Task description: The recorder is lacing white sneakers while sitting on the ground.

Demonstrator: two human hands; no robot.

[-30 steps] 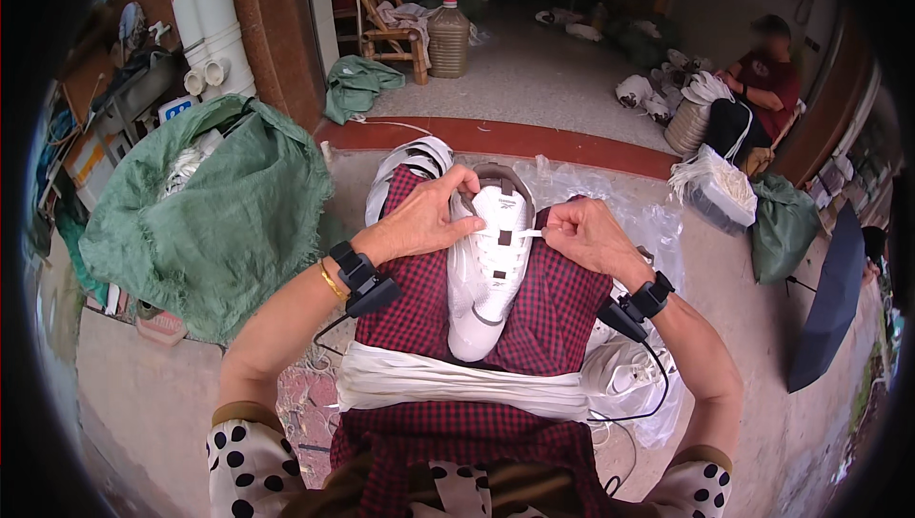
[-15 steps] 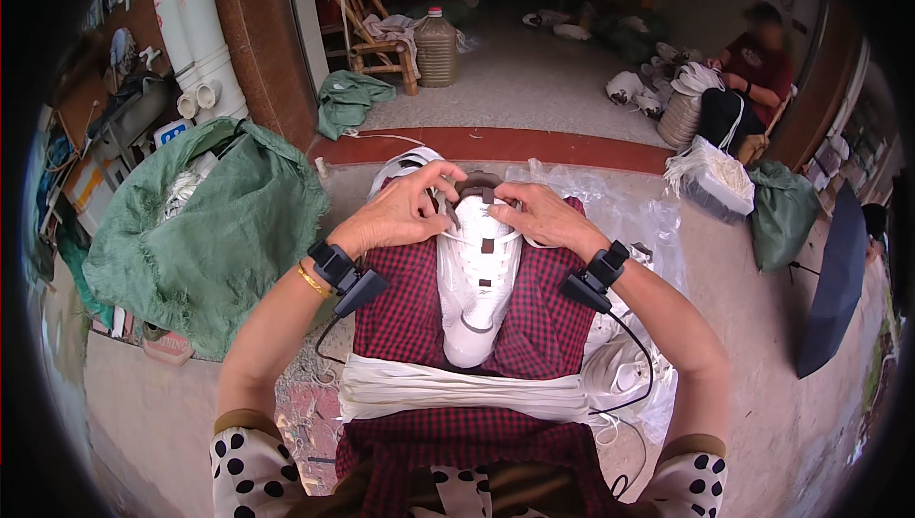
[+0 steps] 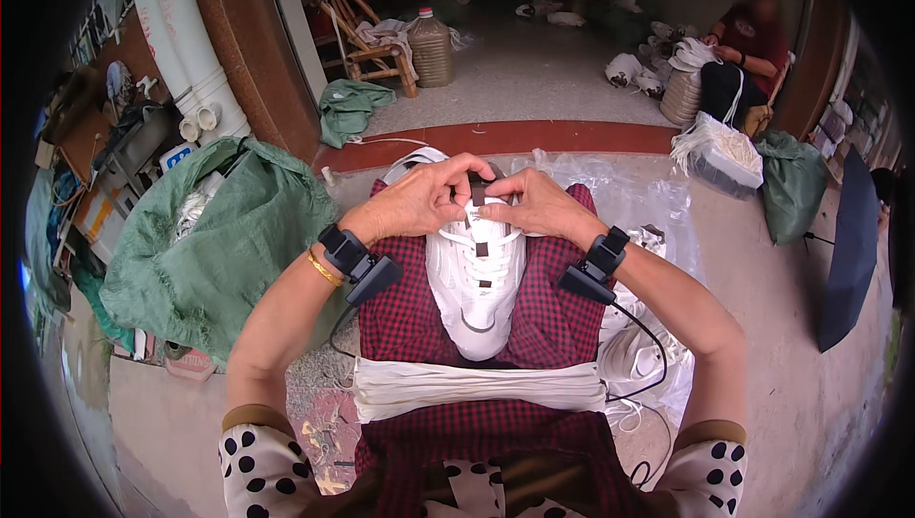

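A bundle of white laces (image 3: 481,390) crosses the checked apron (image 3: 393,320), a green sack (image 3: 229,261) beyond its left edge. The white shoe (image 3: 479,294) lies mid-apron, toe toward the bundle; left hand (image 3: 417,201) and right hand (image 3: 550,205) pinch its opening, exact grip partly hidden.
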